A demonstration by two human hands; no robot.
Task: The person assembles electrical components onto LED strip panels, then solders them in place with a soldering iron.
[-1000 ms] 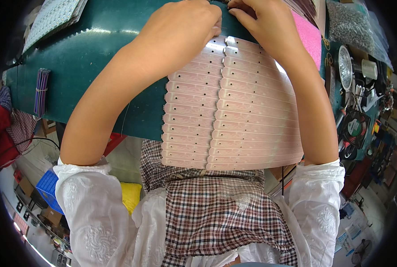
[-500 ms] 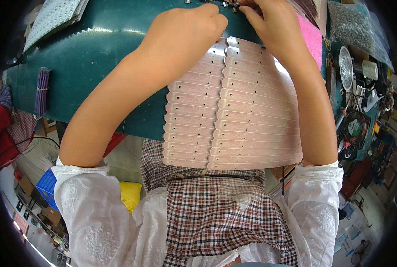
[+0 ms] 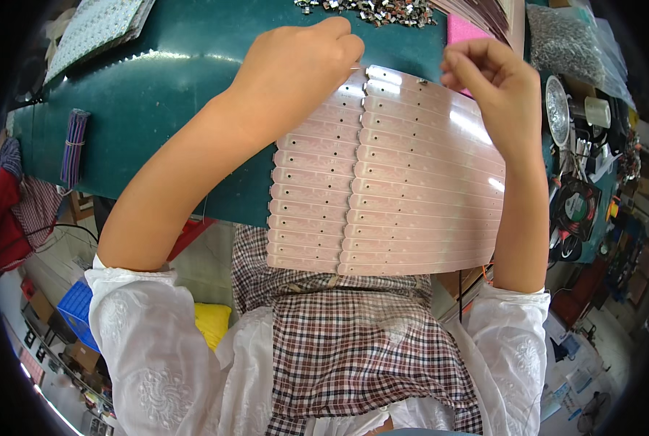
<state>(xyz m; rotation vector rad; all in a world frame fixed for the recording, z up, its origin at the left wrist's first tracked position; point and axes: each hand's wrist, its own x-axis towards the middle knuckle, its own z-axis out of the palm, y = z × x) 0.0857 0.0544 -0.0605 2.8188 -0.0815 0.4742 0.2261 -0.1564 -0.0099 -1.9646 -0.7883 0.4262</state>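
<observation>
Pink strips [image 3: 411,189], long and thin with small punched holes, lie side by side in two fanned columns that reach from the tabletop [image 3: 171,109] edge toward the person's lap. The left hand [image 3: 295,69] sits at the 11 o'clock corner of this sheet of strips, its fingers [image 3: 339,40] curled closed with the tips pressed against the topmost strip; whether they pinch something small there cannot be told. The right hand [image 3: 495,87] is at the 1 o'clock corner, fingers [image 3: 462,69] bent and pinched together just above the upper edge of the right column, touching or nearly touching the top strip.

At 12 o'clock on the dark green tabletop lies a pile of small metal parts [image 3: 368,9], just beyond both hands. A bright pink sheet [image 3: 464,30] shows between the hands and the pile, partly hidden by the right hand. At 10 o'clock a white studded panel [image 3: 95,25] rests on the tabletop, and at 9 o'clock a bundle of purple sticks [image 3: 73,145] lies well apart from the hands. At 3 o'clock, beside the right forearm, stands a clutter of tools and a round silver disc [image 3: 557,109].
</observation>
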